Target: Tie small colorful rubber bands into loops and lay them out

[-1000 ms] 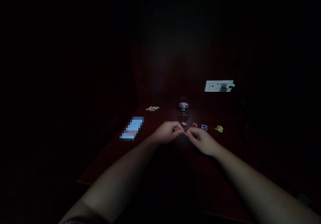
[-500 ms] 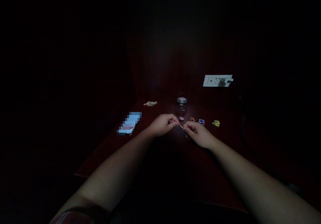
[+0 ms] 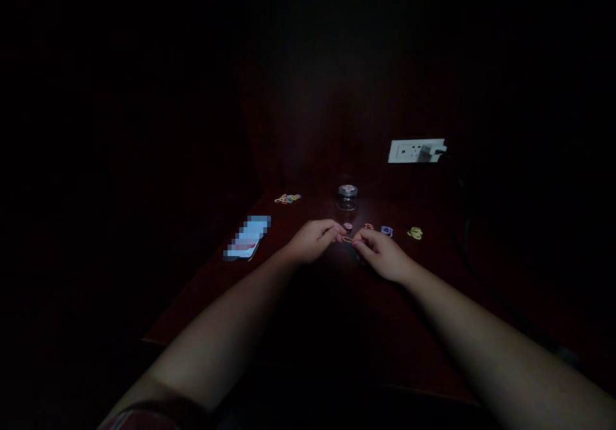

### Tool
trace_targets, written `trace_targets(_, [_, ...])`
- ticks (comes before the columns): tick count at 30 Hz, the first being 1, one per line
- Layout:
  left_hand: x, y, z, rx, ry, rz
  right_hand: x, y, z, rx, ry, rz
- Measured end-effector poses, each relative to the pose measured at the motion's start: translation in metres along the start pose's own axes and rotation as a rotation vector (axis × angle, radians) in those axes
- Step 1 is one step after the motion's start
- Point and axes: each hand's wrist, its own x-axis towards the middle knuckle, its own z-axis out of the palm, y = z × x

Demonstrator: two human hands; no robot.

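A small orange-pink hair tie (image 3: 347, 239) is held between my two hands just above the table. My left hand (image 3: 315, 240) is closed, its thumb and fingers pinching the tie's left end. At the other end, the thumb and fingertips of my right hand (image 3: 382, 255) grip it. Right behind my fingers lies a pile of pink hair ties (image 3: 348, 226). To its right are orange ones (image 3: 368, 226), purple ones (image 3: 386, 231) and yellow ones (image 3: 414, 232). A clear lidded jar (image 3: 347, 199) stands behind the piles.
A mixed heap of coloured hair ties (image 3: 287, 199) lies at the back left of the dark red table (image 3: 202, 295). Nearer, a phone (image 3: 248, 237) rests with its lit screen partly blurred out. A wall socket (image 3: 409, 151) with a plug and dark cable (image 3: 466, 224) is at the right.
The hair tie was stretched thin and slanted between my fingers; now it shows as an open oval loop. My hands have hardly moved. The view has shifted slightly.
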Motion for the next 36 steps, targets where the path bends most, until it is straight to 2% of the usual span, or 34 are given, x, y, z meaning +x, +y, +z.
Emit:
trace_targets(3, [0.002, -0.001, -0.005, -0.008, 0.304, -0.001, 0.0, 0.001, -0.001, -0.031, 0.026, -0.016])
trace_targets(5, [0.003, -0.001, -0.006, -0.035, 0.434, -0.015, 0.001, 0.003, -0.002, -0.042, 0.041, -0.025])
trace_targets(6, [0.004, -0.001, -0.006, -0.046, 0.428, -0.02, 0.001, 0.004, -0.002, -0.042, 0.046, -0.03])
trace_targets(7, [0.003, -0.001, -0.005, -0.052, 0.373, -0.019, 0.001, 0.004, -0.002, -0.039, 0.05, -0.034])
trace_targets(11, [0.001, 0.001, 0.003, -0.009, 0.01, 0.02, 0.002, 0.005, -0.002, -0.067, 0.056, -0.067])
trace_targets(13, [0.001, 0.002, 0.006, 0.016, -0.066, 0.031, 0.002, 0.005, -0.003, -0.097, 0.061, -0.1])
trace_targets(21, [0.002, 0.0, 0.006, -0.008, -0.084, 0.005, 0.001, 0.002, -0.004, -0.097, 0.082, -0.151])
trace_targets(27, [0.001, -0.003, 0.008, -0.023, -0.093, -0.019, 0.001, 0.001, -0.005, -0.049, 0.077, -0.143])
trace_targets(36, [0.002, 0.005, 0.007, 0.018, -0.077, 0.021, 0.0, -0.001, -0.005, 0.06, 0.047, -0.089])
